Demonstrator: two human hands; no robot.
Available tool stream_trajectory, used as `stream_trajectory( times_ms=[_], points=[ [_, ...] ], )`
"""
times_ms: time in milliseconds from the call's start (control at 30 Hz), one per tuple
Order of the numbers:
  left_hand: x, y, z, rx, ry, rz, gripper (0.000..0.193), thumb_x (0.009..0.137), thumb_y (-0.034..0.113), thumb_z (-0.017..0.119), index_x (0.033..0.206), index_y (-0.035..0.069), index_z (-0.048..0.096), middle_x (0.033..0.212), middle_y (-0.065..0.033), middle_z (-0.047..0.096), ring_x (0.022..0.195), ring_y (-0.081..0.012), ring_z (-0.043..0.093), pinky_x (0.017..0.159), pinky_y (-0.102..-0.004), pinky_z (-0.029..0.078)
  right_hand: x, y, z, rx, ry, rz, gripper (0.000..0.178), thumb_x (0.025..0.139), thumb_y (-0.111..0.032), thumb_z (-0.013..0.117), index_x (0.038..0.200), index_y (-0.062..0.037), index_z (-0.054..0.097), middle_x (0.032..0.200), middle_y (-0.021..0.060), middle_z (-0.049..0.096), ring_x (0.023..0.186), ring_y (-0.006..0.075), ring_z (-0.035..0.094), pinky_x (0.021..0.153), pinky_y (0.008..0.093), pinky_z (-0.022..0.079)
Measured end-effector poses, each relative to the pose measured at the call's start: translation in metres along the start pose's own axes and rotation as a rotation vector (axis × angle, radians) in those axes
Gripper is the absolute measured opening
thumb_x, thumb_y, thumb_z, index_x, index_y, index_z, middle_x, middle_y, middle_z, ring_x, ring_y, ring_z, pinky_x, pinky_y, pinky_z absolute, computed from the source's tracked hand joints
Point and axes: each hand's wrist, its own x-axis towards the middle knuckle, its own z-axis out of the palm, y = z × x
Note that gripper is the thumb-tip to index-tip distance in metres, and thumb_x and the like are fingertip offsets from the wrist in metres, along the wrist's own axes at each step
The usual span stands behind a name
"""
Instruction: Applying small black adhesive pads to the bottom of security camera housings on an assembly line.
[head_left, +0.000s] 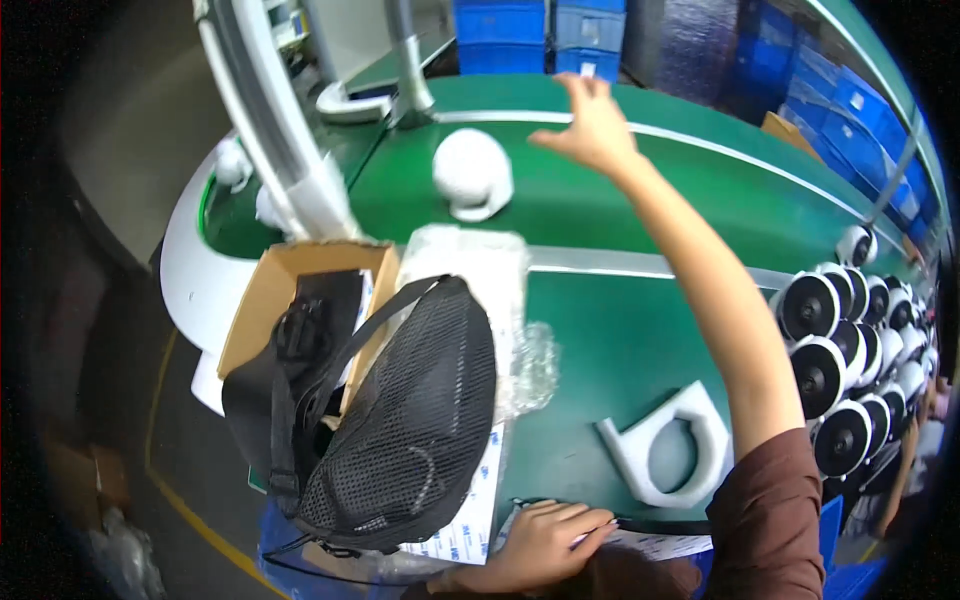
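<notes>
My right hand point(595, 128) is stretched out over the far side of the green conveyor belt point(600, 205), thumb and fingers apart, with nothing in it. To its left, a white rounded housing point(472, 172) sits on the belt, apart from the hand. My left hand point(552, 545) is low at the near edge of the green worktable point(590, 400), its fingers curled. A small white bit shows by its thumb; what it is, I cannot make out. Nearby on the table lies a white foam block point(712, 440) with a round hole.
A black mesh bag point(410, 420) leans over an open cardboard box point(255, 310) on the left. Crumpled clear wrap point(535, 365) lies beside it. Several white-rimmed black round units point(815, 375) are stacked at the right. Blue crates point(500, 38) stand behind the belt; a white upright post point(265, 110) rises at left.
</notes>
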Motion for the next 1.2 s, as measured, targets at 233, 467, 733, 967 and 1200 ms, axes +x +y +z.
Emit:
stream_trajectory(
  times_ms=[233,467,733,967,1200],
  points=[
    [-0.002,0.002,0.011,0.067,-0.043,-0.045,0.012,0.075,0.015,0.068,0.08,0.006,0.065,0.065,-0.0043,0.061,0.055,-0.0199,0.057,0.054,-0.0284,0.045,-0.041,-0.059,0.051,0.135,-0.394,0.161,0.108,0.053,-0.044,0.08,0.138,-0.0223,0.018,0.14,0.0255,0.016,0.124,0.0446,0.029,0.094,0.0491,0.038],
    [0.003,0.014,0.003,0.25,-0.182,-0.066,0.007,0.074,0.015,0.065,0.076,0.009,0.061,0.066,-0.0066,0.057,0.057,-0.0259,0.056,0.053,-0.0339,0.045,-0.012,-0.06,0.058,-0.318,-0.477,0.018,0.094,0.054,-0.058,0.073,0.127,-0.0103,0.039,0.113,0.0187,0.047,0.097,0.0352,0.054,0.079,0.0413,0.049],
    [0.001,0.009,0.012,0.109,0.029,0.037,0.008,0.073,0.016,0.067,0.074,0.01,0.061,0.063,-0.0045,0.054,0.055,-0.0239,0.055,0.052,-0.0329,0.043,-0.037,-0.023,0.046,-0.227,-0.472,-0.211,0.115,0.044,-0.03,0.085,0.137,-0.0243,0.018,0.139,0.0191,0.02,0.124,0.0409,0.03,0.095,0.0531,0.036],
    [0.006,0.012,0.009,0.155,0.034,0.039,0.009,0.072,0.017,0.067,0.072,0.011,0.06,0.061,-0.0037,0.053,0.055,-0.0237,0.055,0.051,-0.0324,0.042,-0.103,0.003,0.075,0.137,-0.331,0.593,0.078,0.06,-0.046,0.076,0.116,0.0011,0.049,0.12,0.0197,0.044,0.112,0.0312,0.043,0.091,0.0379,0.039],
    [0.003,0.01,0.01,0.122,-0.07,-0.059,0.011,0.076,0.017,0.068,0.079,0.007,0.065,0.067,-0.0036,0.061,0.057,-0.0184,0.058,0.054,-0.0273,0.044,-0.106,0.005,0.088,0.128,-0.032,0.387,0.038,0.068,-0.041,0.07,0.089,-0.0106,0.068,0.098,0.0086,0.061,0.097,0.0224,0.054,0.082,0.0358,0.04]
  ],
)
